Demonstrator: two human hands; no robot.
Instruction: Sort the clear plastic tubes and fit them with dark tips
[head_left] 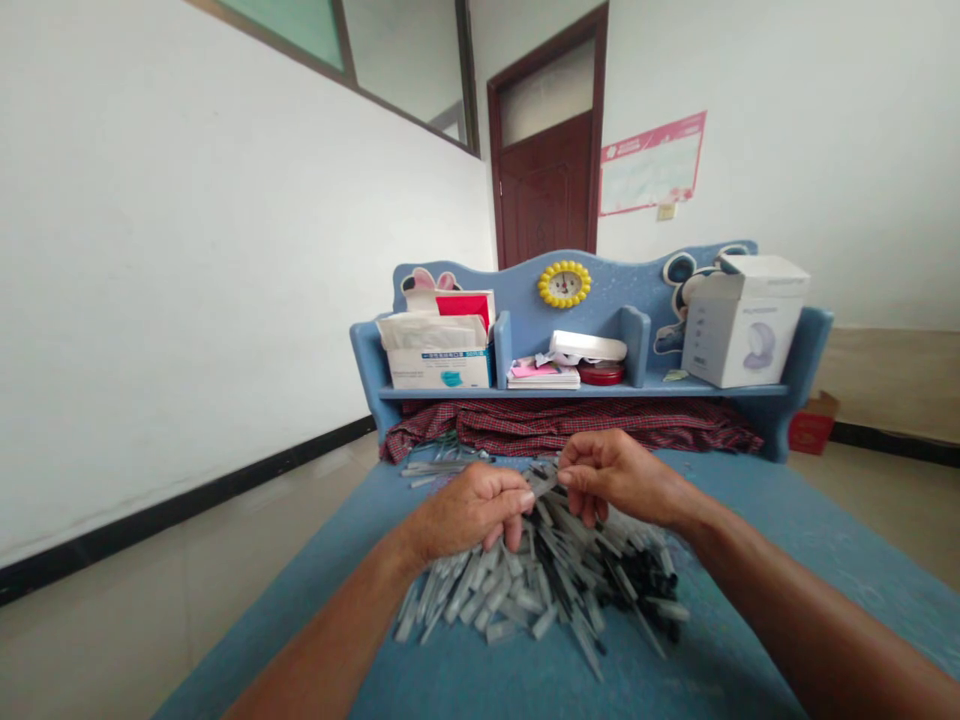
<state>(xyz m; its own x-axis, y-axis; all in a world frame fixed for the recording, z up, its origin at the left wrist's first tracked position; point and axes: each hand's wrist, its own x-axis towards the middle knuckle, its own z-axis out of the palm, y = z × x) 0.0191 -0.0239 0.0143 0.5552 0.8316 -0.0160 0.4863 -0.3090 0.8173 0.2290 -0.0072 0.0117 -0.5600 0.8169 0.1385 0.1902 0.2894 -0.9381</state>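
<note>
I see both hands meeting over the middle of the blue bench (817, 540). The left hand (480, 510) has its thumb and fingers closed on one end of a small translucent piece (545, 487), and the right hand (611, 475) pinches the other end between thumb and forefinger, its remaining fingers curled below. The piece sits between the two hands, just above a loose pile (502, 588) of similar translucent parts spread over the bench. From my viewpoint the hands hide some of its outline, and I cannot make out its exact shape. Dark slim parts lie mixed through the middle of the pile, and a cluster of black parts (652, 575) gathers at its right side, below the right wrist. Beyond the left hand I find a few thin pale sticks (439, 467) lying near a red checked cloth (600, 425), which is bunched along the back beneath a blue shelf (660, 390). On that shelf stand an open mask box (441, 368) at the left, papers (541, 378) and a red round tin (601, 373) in the middle, and a white carton (742, 325) at the right. A yellow-rimmed clock (565, 285) is on the backboard above.
</note>
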